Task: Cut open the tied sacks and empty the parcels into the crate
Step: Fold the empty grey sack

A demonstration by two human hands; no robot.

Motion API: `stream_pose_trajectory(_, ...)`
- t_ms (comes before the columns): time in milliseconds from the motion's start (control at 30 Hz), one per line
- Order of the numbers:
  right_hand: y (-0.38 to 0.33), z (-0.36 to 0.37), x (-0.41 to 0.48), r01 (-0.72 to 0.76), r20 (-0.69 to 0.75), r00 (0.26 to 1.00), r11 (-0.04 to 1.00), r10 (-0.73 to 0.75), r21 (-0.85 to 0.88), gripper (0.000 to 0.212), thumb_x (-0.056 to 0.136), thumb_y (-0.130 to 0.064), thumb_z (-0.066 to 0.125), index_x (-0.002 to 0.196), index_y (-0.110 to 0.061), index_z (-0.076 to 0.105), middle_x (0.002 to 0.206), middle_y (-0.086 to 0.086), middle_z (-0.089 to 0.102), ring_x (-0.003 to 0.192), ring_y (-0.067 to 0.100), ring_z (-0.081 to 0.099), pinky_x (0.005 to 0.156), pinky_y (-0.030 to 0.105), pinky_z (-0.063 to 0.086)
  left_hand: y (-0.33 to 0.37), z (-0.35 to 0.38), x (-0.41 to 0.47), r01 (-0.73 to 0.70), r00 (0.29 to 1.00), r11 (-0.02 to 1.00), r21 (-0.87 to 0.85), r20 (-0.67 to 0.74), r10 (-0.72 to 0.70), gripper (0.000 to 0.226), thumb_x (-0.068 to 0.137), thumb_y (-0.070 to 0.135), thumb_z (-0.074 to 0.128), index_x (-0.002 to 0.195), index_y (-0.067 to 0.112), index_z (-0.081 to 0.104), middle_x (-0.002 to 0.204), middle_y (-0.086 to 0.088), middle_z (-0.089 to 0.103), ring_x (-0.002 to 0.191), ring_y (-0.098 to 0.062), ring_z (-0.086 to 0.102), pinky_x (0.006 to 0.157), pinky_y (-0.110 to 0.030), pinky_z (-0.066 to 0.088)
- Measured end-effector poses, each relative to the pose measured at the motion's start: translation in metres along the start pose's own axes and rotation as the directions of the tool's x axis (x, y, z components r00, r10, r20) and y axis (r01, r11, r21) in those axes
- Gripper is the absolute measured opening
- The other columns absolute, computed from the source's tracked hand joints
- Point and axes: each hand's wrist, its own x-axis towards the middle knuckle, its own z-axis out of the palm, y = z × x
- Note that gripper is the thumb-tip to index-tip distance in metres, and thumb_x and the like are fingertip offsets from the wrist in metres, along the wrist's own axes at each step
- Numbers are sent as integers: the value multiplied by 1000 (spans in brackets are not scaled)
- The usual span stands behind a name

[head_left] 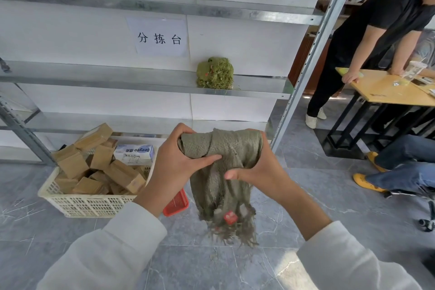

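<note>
Down on the floor at the left, the white crate [94,205] holds a heap of brown cardboard parcels [124,175] and one white box [134,154]. Just right of it, above the tiles, the grey-green sack [221,186] hangs limp. The left grip [174,162] curls round one end of its rolled top and the right grip [254,172] round the other, with the frayed end dangling below.

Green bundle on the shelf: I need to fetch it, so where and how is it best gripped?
Probably the rounded upper lump of the green bundle, reached from the front and above: the wall sits right behind it and the shelf beneath, and its loose frayed threads along the bottom would likely pull away.
</note>
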Motion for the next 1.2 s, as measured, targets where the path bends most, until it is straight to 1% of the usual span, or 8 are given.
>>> stream_pose_trajectory(133, 1, 2, 2, 50, -64, 996, 995, -56, -92, 78, 63, -18, 90, 123, -30, 41, 110, -16, 61, 98, -7, 62, 79, 14, 52, 1, -3, 2, 128, 987, 986, -108, 109, -116, 48, 60, 26, 91, 78, 7, 51, 65, 4, 58, 58, -4, 57, 53, -15, 43)
stream_pose_trajectory(300, 3, -2, 4, 159, -38, 983, 945, -177, -286, 105, 57, -24, 93, 139, -39, 28, 126, -15, 46, 111, -7, 49, 85, 8, 45, -3, -7, 6, 450, 853, 841, -300, 424, -305, 25, 72, 12, 81, 96, 12, 72, 95, -6, 75, 92, -22, 71, 75, -31, 56)
stream_pose_trajectory(433, 0, -3, 5, 172, 2, 983, 919, -183, -355, 69, 54, -33, 92, 116, -34, 60, 113, -17, 58, 104, -5, 53, 82, 5, 42, -10, -7, 8, 635, 710, 715, -293, 586, -390, 33, 81, 17, 72, 112, 5, 70, 110, -16, 72, 102, -30, 68, 90, -38, 55)
stream_pose_trajectory(500, 0, -7, 6, 93, -49, 992, 933, -117, -347, 63, 51, -37, 93, 107, -37, 64, 107, -20, 62, 100, -3, 57, 81, 11, 47, -14, -3, 6, 639, 720, 711, -294, 553, -419, 40, 78, 26, 76, 113, 11, 68, 113, -13, 71, 104, -26, 68, 94, -38, 53)
stream_pose_trajectory(633, 0, -10, 10, -20, -110, 994, 944, -17, -329, 58, 52, -42, 92, 103, -39, 64, 98, -18, 66, 92, 1, 62, 76, 20, 54, -18, 6, 1, 393, 891, 898, -200, 326, -317, 70, 65, 32, 87, 124, 29, 49, 119, 7, 58, 103, -3, 62, 85, -23, 55)
stream_pose_trajectory(767, 0, -11, 13, -99, -117, 991, 962, 71, -255, 56, 53, -44, 91, 102, -36, 68, 97, -14, 70, 90, 3, 66, 78, 24, 56, -19, 5, 0, 190, 924, 979, -70, 350, -154, 70, 61, 31, 89, 119, 35, 50, 113, 16, 55, 98, 6, 57, 79, -15, 52)
stream_pose_trajectory(1033, 5, -5, 11, -131, 0, 991, 991, 131, -12, 76, 55, -34, 91, 123, -29, 56, 112, -4, 69, 102, 9, 67, 87, 29, 56, -25, 5, 5, 366, 927, 901, -232, 179, -330, 31, 63, 30, 87, 89, 24, 72, 83, 5, 75, 75, -9, 71, 67, -25, 59)
stream_pose_trajectory(1200, 4, -10, 6, -94, 88, 992, 995, 96, -24, 59, 68, -9, 83, 113, -32, 51, 107, -8, 68, 94, -5, 67, 75, 9, 50, -23, 2, 9, 567, 820, 726, -389, 357, -449, 40, 52, 33, 91, 80, 7, 75, 75, -10, 72, 67, -22, 66, 69, -30, 56)
